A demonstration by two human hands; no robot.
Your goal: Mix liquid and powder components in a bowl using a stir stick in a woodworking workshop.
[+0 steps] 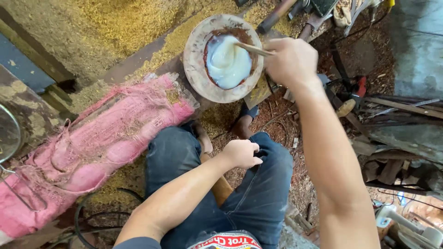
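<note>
The right hand (pixel 291 60) grips a stick (pixel 253 49) dipped in white paste (pixel 227 61) filling the bowl (pixel 196 69) at the bench edge. Left hand (pixel 242 153), curled and holding nothing, rests on the knee. Slow strokes would probably keep paste inside.

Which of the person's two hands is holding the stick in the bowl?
The right hand, raised over the round bowl, holds the thin wooden stick. The left hand rests fisted between the knees.

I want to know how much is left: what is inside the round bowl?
The round bowl holds a pool of thick white paste ringed by reddish-brown residue. The right hand holds a wooden stick dipped into it. The paste covers the bowl's bottom, so its depth cannot be seen.
</note>
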